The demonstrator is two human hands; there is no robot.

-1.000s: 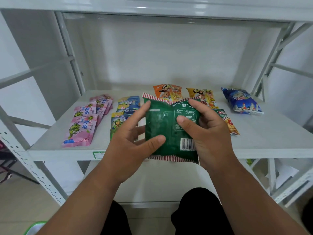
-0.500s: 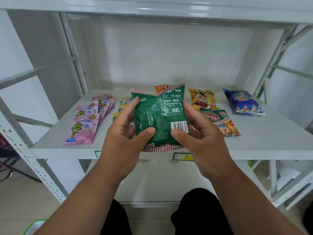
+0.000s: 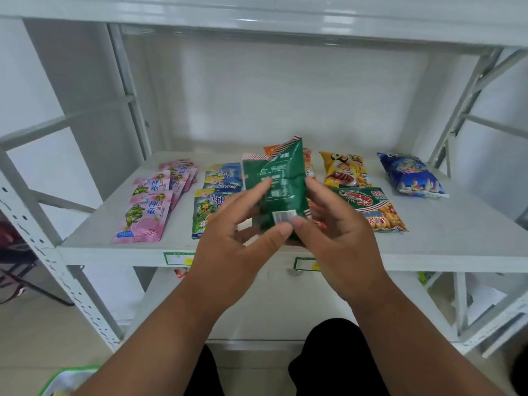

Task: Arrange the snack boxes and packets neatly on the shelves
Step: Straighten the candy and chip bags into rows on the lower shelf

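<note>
**Green packet held upright over the shelf, back side toward the camera**

The shelf (image 3: 457, 241) carries its packets in columns by kind, which looks like sorting: pink packets (image 3: 148, 207) overlapping at the left, blue-and-green ones (image 3: 220, 184) just right of them, then an orange packet (image 3: 307, 164) mostly hidden at the far middle, a yellow one (image 3: 344, 170), and a blue bag (image 3: 408, 174) far right, apart from the rest. A green prawn-cracker packet (image 3: 368, 210) lies flat, face up, near the front, just in front of the yellow one.

Above the near-middle of the shelf, both hands hold a matching green packet (image 3: 281, 184) clear of the surface. The left hand (image 3: 228, 252) and right hand (image 3: 340, 238) each form a grip on it, thumbs pressed near the lower end by the barcode and fingers wrapped behind the sides. The two-handed hold probably serves to turn it so the printed front shows, as on its twin.

The packet stands nearly upright, tilted slightly right. It is dark green and glossy, with red-and-white striped seals, pale printed text panels and a white barcode patch, somewhat blurred. The top is creased and folded over.
</note>
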